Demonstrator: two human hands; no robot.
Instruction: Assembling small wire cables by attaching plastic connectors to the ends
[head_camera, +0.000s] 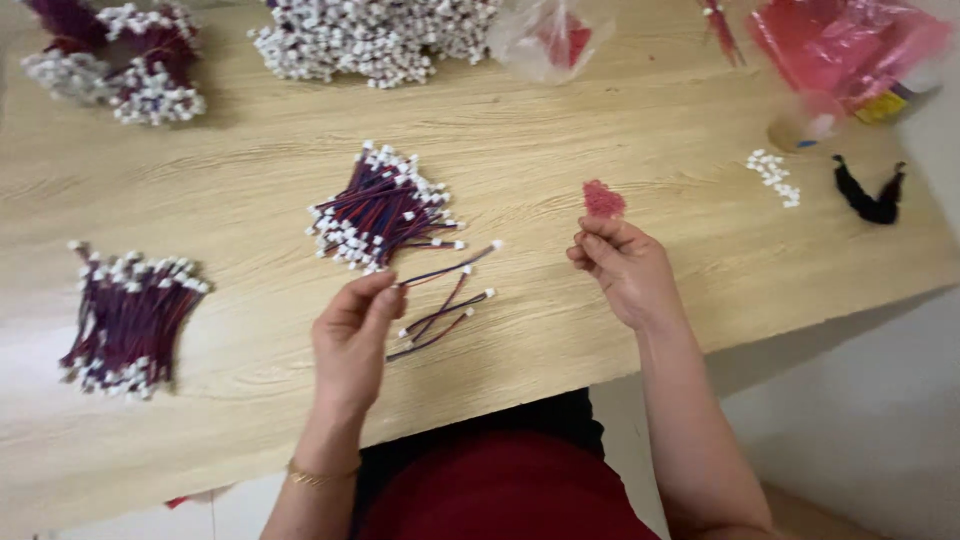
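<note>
Between fingertips of left hand (350, 335), wire leads (440, 300) fanning right

Wire bundles (380, 210): five. Loose wires (445, 300): about four. Plastic bags (850, 45): two. Red bead pile (603, 198): one.
</note>
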